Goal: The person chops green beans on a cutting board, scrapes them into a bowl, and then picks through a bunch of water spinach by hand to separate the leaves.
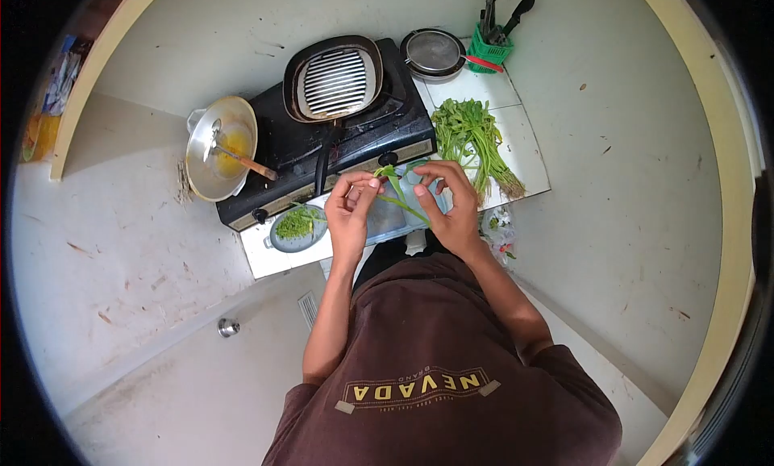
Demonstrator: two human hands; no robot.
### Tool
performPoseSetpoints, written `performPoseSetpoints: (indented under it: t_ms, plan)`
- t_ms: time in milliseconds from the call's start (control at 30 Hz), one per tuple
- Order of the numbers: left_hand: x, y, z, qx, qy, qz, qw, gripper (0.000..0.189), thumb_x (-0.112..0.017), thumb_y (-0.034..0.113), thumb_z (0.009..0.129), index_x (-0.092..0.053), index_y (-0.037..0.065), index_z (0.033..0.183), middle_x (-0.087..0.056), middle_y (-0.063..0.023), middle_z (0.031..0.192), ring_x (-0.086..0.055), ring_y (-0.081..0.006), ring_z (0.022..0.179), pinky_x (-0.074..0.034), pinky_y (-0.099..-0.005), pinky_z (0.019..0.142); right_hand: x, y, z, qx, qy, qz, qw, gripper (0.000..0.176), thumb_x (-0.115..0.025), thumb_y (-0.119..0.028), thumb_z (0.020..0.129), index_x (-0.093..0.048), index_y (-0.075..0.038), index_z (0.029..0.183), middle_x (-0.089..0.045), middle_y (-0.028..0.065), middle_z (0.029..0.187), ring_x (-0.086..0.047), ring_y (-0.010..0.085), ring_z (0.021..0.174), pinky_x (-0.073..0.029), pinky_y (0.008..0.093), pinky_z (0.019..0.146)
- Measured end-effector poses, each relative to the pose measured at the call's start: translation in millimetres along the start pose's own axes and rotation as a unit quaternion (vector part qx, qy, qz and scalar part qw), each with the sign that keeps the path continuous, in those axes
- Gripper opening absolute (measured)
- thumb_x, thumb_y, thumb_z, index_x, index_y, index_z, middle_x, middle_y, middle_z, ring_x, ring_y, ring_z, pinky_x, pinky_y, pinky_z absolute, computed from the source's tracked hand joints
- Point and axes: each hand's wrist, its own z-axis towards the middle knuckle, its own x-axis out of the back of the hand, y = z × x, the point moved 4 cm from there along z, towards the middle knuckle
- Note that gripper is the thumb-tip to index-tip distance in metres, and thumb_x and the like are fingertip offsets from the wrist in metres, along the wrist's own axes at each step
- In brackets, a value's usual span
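My left hand is closed, its thumb and fingertips pinching a green leafy stem near its leaves. The stem slants down to the right, toward my right hand. That hand is curved beside the leaf, with a gap showing between thumb and forefinger. Beneath both hands lies a pale blue board or tray, partly covered by them. Small cut green pieces fill a grey dish left of my left hand. Beyond my right hand rests a bunch of leafy greens with its roots on.
A black two-burner stove carries a square grill pan and a pale wok with a wooden-handled ladle. Farther right stand a sieve and a green basket of utensils. A plastic bag hangs below the counter edge.
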Motion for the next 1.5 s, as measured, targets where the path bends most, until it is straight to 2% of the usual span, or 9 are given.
performPoseSetpoints:
  t_ms: [133,233,333,667,767,967,1333,1433,1500]
  plan:
    - [-3,9,3,0.003,-0.043,0.014,0.999,0.013,-0.068,0.001,0.094,-0.064,0.0,0.107,-0.067,-0.0038,0.098,-0.063,-0.0083,0.093,-0.049,-0.0245,0.085,-7,-22,17,0.0,-0.021,-0.031,0.999,0.026,-0.073,-0.01,0.088,-0.069,-0.006,0.113,-0.064,0.011,0.11,-0.064,0.0214,0.092,-0.05,0.0326,0.073]
    - [-6,12,3,-0.015,-0.09,0.035,0.995,0.013,-0.068,0.0,0.094,-0.064,0.0,0.107,-0.067,-0.0036,0.098,-0.063,-0.0088,0.092,-0.049,-0.0246,0.085,-15,-27,20,0.069,-0.007,-0.046,0.997,0.026,-0.073,-0.007,0.086,-0.07,-0.005,0.112,-0.063,0.0112,0.11,-0.064,0.0252,0.095,-0.052,0.0358,0.079]
    - [-7,21,3,-0.027,-0.123,0.079,0.989,0.013,-0.069,-0.001,0.093,-0.064,-0.001,0.105,-0.067,-0.0041,0.099,-0.063,-0.0098,0.093,-0.049,-0.0257,0.087,-16,-25,16,0.063,-0.022,-0.08,0.995,0.023,-0.074,-0.004,0.084,-0.072,-0.005,0.107,-0.063,0.0111,0.107,-0.064,0.0273,0.098,-0.052,0.0382,0.083]
    - [12,23,11,0.003,-0.206,0.127,0.97,0.014,-0.071,-0.001,0.091,-0.066,0.001,0.104,-0.067,-0.0024,0.097,-0.061,-0.0091,0.093,-0.048,-0.027,0.086,-29,-29,-2,0.056,0.004,-0.139,0.989,0.011,-0.071,-0.004,0.084,-0.068,-0.003,0.095,-0.062,0.0112,0.105,-0.062,0.0301,0.097,-0.047,0.0407,0.084]
    - [19,20,15,0.096,-0.232,0.077,0.965,0.013,-0.069,0.004,0.094,-0.067,0.002,0.106,-0.067,-0.0023,0.098,-0.06,-0.009,0.093,-0.047,-0.0261,0.087,-36,-27,-6,0.065,0.018,-0.164,0.984,0.012,-0.071,-0.004,0.084,-0.067,-0.002,0.095,-0.062,0.011,0.104,-0.061,0.0307,0.096,-0.046,0.0409,0.083]
    - [30,1,19,0.196,-0.298,0.0,0.934,0.017,-0.064,0.013,0.098,-0.066,0.0,0.11,-0.066,-0.0031,0.098,-0.059,-0.0103,0.094,-0.044,-0.0245,0.091,-43,-31,-18,0.053,0.035,-0.201,0.977,0.012,-0.071,-0.004,0.084,-0.066,-0.003,0.095,-0.063,0.0101,0.101,-0.06,0.0304,0.093,-0.042,0.0401,0.08]
    - [29,-26,13,0.187,-0.266,0.002,0.946,0.014,-0.063,0.011,0.098,-0.065,0.001,0.108,-0.065,-0.0025,0.097,-0.057,-0.0091,0.09,-0.043,-0.0238,0.084,-53,-24,-48,-0.01,0.033,-0.261,0.965,0.016,-0.068,-0.001,0.084,-0.062,-0.005,0.098,-0.062,0.0098,0.098,-0.059,0.0299,0.096,-0.039,0.0393,0.08]
    - [32,-28,17,0.185,-0.233,-0.027,0.954,0.014,-0.063,0.011,0.098,-0.065,0.001,0.107,-0.065,-0.0029,0.097,-0.059,-0.0094,0.089,-0.046,-0.0244,0.084,-54,-21,-54,-0.026,0.01,-0.274,0.961,0.014,-0.069,-0.002,0.084,-0.062,-0.004,0.097,-0.062,0.0104,0.096,-0.059,0.0312,0.094,-0.042,0.0393,0.08]
    - [39,-27,24,0.172,-0.215,-0.033,0.961,0.014,-0.064,0.011,0.099,-0.066,0.0,0.107,-0.066,-0.0033,0.097,-0.06,-0.0096,0.089,-0.047,-0.0248,0.085,-52,-3,-60,-0.044,0.043,-0.224,0.973,0.012,-0.068,-0.003,0.085,-0.063,-0.003,0.096,-0.063,0.011,0.095,-0.06,0.0308,0.091,-0.044,0.0387,0.08]
